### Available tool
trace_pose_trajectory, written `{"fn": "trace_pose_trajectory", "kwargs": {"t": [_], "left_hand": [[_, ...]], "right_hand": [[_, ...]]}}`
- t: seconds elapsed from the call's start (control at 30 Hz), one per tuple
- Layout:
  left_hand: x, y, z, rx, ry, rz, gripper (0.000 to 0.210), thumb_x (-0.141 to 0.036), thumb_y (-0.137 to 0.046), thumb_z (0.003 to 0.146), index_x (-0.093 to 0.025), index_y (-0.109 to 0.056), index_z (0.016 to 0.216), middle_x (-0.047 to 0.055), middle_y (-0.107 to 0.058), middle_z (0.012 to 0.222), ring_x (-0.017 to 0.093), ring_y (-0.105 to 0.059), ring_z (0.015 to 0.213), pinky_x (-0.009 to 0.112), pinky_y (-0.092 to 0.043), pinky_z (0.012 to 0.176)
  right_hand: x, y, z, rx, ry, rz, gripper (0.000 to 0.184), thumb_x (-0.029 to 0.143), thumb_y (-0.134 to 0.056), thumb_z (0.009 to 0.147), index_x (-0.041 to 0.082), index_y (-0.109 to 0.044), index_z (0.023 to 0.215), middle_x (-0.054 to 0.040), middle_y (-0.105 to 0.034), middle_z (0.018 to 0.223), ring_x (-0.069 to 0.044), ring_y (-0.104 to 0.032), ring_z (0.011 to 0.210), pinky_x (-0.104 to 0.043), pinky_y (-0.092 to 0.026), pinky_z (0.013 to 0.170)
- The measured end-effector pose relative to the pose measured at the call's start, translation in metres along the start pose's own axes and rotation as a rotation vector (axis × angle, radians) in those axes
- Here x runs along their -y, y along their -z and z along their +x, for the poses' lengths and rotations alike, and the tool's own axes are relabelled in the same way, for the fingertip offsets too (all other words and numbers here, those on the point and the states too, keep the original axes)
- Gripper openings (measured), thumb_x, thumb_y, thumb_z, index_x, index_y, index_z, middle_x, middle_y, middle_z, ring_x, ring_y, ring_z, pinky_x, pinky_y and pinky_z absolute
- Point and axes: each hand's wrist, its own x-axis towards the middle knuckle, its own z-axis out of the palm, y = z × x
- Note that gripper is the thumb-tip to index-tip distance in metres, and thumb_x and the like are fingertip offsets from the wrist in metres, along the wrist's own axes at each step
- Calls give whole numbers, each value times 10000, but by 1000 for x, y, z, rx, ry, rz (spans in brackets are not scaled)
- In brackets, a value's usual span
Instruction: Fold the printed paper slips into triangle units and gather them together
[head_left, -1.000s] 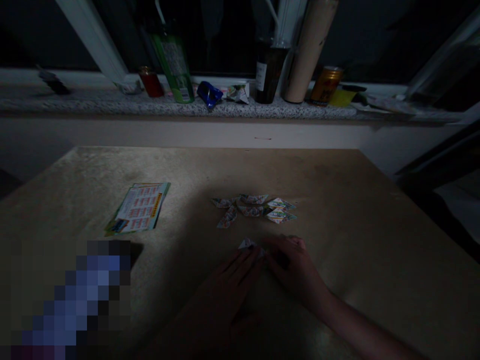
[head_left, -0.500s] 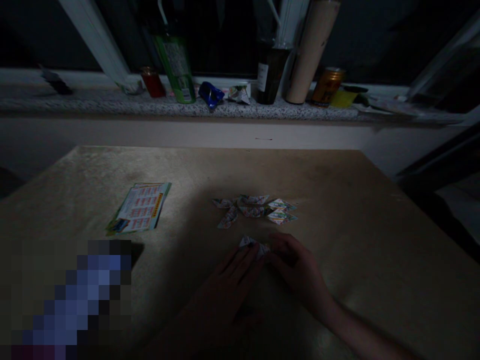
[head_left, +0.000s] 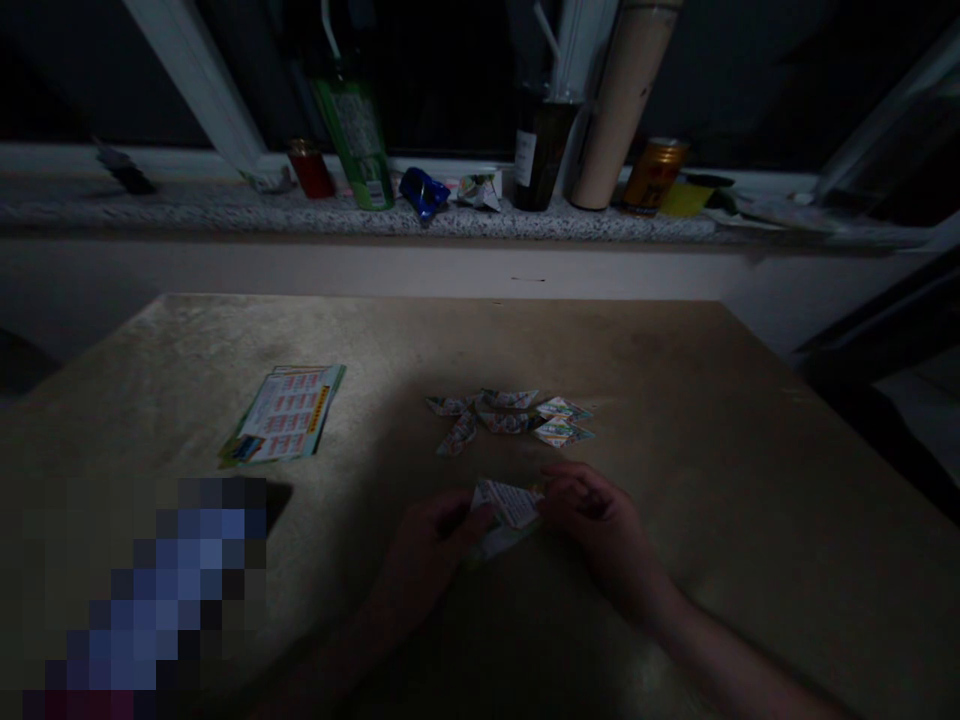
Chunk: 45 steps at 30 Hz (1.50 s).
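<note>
A partly folded printed paper sheet (head_left: 510,505) is held between my two hands near the middle of the table. My left hand (head_left: 439,535) pinches its left side, thumb on top. At its right edge, my right hand (head_left: 589,505) grips the paper with fingers curled. Just beyond lie several small folded paper pieces (head_left: 506,422), pointed in shape and printed with coloured text. To the left rests a stack of printed leaflets (head_left: 289,412) with red text columns and a yellow strip.
A blurred-out bluish object (head_left: 172,590) lies at the front left of the wooden table (head_left: 637,350). On the granite sill (head_left: 262,215) behind stand a green bottle (head_left: 360,140), a dark bottle (head_left: 544,150), a tall beige cylinder (head_left: 622,110) and an orange can (head_left: 656,175).
My left hand has gone from lying flat over the paper to pinching its left side. More of the sheet shows now, with a flap spread toward me. My right hand stays at the right edge.
</note>
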Motion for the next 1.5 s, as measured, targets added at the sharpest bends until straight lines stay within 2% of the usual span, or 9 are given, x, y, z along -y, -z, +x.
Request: {"fn": "trace_pose_trajectory", "kwargs": {"t": [0.1,0.2,0.27,0.47,0.6,0.7,0.93,1.17,1.5], "left_hand": [[-5,-3,1,18,36,-80,310,-443,-595,812,-163,-709,878,13,-722,819,215,-654,770,255,-487,650],[-9,-5,3,43,26,-162,288,-419,-621,799,-160,-705,891,14,-722,835,209,-651,784,250,-481,668],[-11,-7,6,64,37,-169,294,-411,-616,802,-151,-709,904,16,-721,824,203,-650,765,247,-476,656],[-12,-8,10,103,67,-189,316,-428,-606,799,-157,-726,910,9,-721,788,187,-646,718,231,-464,616],[-10,-7,8,87,63,-188,296,-421,-605,801,-160,-724,877,15,-723,807,191,-647,742,235,-467,642],[-10,-6,6,70,60,-193,291,-418,-610,793,-157,-721,859,16,-721,798,186,-642,732,231,-467,638],[-16,-11,3,58,83,-128,301,-430,-628,757,-150,-732,792,6,-694,687,161,-597,609,203,-420,525],[-12,-13,4,43,48,-48,301,-422,-605,778,-146,-722,750,-6,-660,639,140,-551,572,188,-378,495],[-11,-15,2,14,90,-62,376,-497,-588,752,-139,-700,739,3,-633,614,143,-527,560,202,-366,484]], "right_hand": [[-2,2,-1,101,-110,-19,270,389,-756,667,193,-686,839,-5,-657,703,-139,-598,628,-240,-458,570],[-1,3,-2,152,-135,-116,267,433,-694,730,170,-682,684,-1,-631,620,-122,-557,554,-221,-409,500],[1,2,-2,115,-94,-148,286,450,-694,722,172,-677,655,10,-612,580,-115,-534,519,-217,-389,471],[6,-2,-3,55,-56,-53,305,443,-755,649,205,-666,817,-1,-665,644,-151,-601,572,-242,-450,507],[5,-2,-8,13,51,-171,296,432,-745,666,208,-646,831,0,-653,644,-144,-587,555,-227,-428,472],[5,-3,-11,15,108,-207,275,428,-717,696,206,-655,846,-13,-658,667,-156,-604,595,-239,-452,508],[7,-6,-13,-5,135,-243,260,438,-694,717,207,-647,826,-2,-629,619,-145,-572,554,-228,-419,475],[3,-6,-10,-7,118,-230,272,453,-669,742,194,-624,809,-4,-634,618,-136,-571,549,-214,-421,473],[2,-6,-15,37,390,-452,81,253,-598,818,192,-647,840,-35,-700,732,-161,-662,665,-238,-522,586]]}}
